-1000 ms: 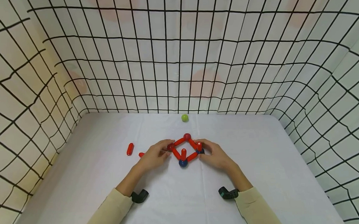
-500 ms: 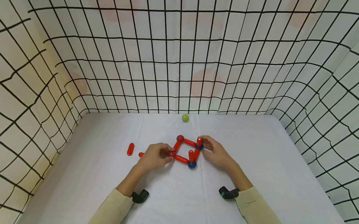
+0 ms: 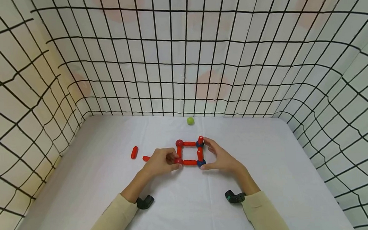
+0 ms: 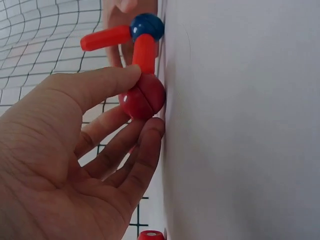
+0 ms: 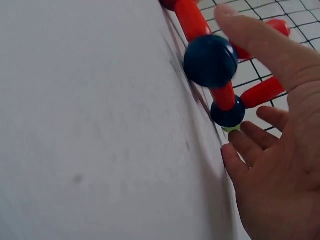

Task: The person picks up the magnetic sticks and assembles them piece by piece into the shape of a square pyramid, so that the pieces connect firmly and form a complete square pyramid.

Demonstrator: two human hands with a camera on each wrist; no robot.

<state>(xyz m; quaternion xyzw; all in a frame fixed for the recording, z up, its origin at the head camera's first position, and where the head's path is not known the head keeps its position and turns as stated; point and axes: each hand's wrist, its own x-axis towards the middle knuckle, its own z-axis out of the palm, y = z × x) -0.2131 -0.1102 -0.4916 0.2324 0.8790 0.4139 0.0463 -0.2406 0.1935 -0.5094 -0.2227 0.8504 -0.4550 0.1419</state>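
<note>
Centrally on the white table [image 3: 268, 180] lies a square frame [image 3: 189, 153] of red rods and balls; all positions below are given relative to it.

Frame: four red rods form the sides. Red balls sit at the far-left and near-left corners, blue balls at the far-right and near-right corners. A short red rod [image 3: 200, 139] stands upright on the far-right blue ball.

Left hand [image 3: 159, 162]: positioned at the near-left corner. Thumb and fingers are curled around the red corner ball [image 4: 143, 98], pinching it, as the left wrist view confirms.

Right hand [image 3: 221, 158]: positioned along the right side. Thumb rests against the near-right blue ball [image 5: 210, 61]; the index finger reaches to the far-right corner by the upright rod. The remaining fingers are relaxed and loosely spread, not closed around any part.

Surroundings:
- Left of the frame, a loose red rod [image 3: 134, 152] lies well apart; a second red piece [image 3: 146, 158] lies just beside the left hand.
- Beyond the far side, a green ball [image 3: 190, 121] sits near the back edge of the table.
- Grid-patterned walls [image 3: 181, 59] enclose the table on the left, back and right.

Open room: bare table surface extends widely to the right of the frame and toward the person on the near side, where only the forearms in cream sleeves cross it.
</note>
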